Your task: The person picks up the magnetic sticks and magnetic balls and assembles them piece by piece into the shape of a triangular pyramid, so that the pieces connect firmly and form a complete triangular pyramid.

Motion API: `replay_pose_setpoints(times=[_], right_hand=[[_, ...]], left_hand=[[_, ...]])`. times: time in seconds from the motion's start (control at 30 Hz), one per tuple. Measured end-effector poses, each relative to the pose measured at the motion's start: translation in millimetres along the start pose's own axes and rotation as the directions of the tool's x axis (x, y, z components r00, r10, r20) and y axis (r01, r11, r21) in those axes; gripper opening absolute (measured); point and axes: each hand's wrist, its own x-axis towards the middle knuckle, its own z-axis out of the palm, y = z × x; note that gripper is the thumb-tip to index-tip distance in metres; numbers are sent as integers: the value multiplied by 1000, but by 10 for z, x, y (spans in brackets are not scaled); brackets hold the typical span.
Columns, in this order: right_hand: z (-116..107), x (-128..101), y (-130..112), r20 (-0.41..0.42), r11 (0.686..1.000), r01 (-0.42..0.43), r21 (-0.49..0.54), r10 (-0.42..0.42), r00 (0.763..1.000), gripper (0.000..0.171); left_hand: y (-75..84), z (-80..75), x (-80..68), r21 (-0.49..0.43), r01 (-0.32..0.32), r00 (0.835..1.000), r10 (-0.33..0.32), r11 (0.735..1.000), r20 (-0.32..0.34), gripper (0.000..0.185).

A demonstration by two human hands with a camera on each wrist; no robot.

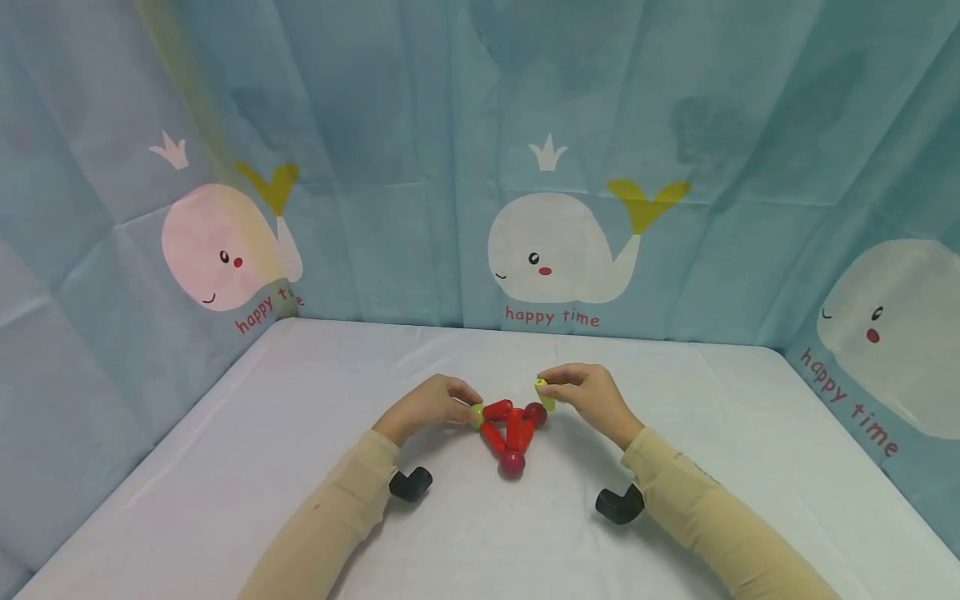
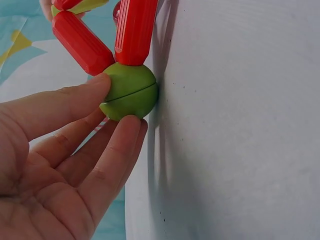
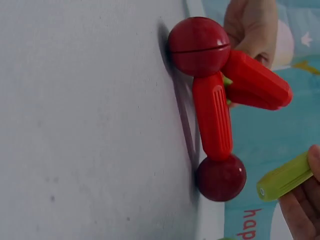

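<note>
A small frame of red sticks (image 1: 513,429) and balls sits on the white table (image 1: 300,433), with a red ball (image 1: 512,463) at its near corner. Its left corner is a green ball (image 1: 477,414), which my left hand (image 1: 467,405) pinches. In the left wrist view my thumb and a finger clasp that green ball (image 2: 130,90), and two red sticks (image 2: 135,30) join it. My right hand (image 1: 552,386) pinches a yellow-green stick (image 1: 543,394) just above the dark red ball (image 1: 535,412). In the right wrist view the green stick (image 3: 284,177) hangs beside that dark red ball (image 3: 221,177), apart from it.
Blue cloth walls with white whale prints (image 1: 555,250) close in the table on three sides. Black wrist mounts (image 1: 410,483) show under my left forearm and my right one (image 1: 619,504). The white tabletop stretches out on both sides of the frame.
</note>
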Motion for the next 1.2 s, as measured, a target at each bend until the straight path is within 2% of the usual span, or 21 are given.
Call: replay_pose_setpoints(times=[0.37, 0.63, 0.83, 0.93, 1.1, 1.2], right_hand=[[114, -2, -5, 51, 999, 9, 34, -11, 999, 23], [163, -9, 12, 72, 999, 31, 13, -32, 997, 23], [169, -8, 0, 75, 999, 26, -33, -24, 997, 22], [173, -18, -9, 81, 999, 8, -54, -3, 997, 22], [180, -52, -20, 93, 997, 0, -74, 7, 996, 21], [173, -78, -35, 97, 997, 11, -79, -3, 995, 21]], left_hand=[[30, 19, 46, -9, 1, 1000, -1, 1000, 4, 24], [53, 17, 70, -12, 29, 1000, -29, 1000, 0, 25], [69, 31, 112, -1, 5, 1000, -5, 1000, -17, 25], [92, 53, 114, 5, -3, 999, 3, 1000, -46, 25], [204, 120, -17, -2, -12, 993, 12, 1000, -121, 30], [292, 195, -146, -15, -31, 994, 29, 999, -109, 35]])
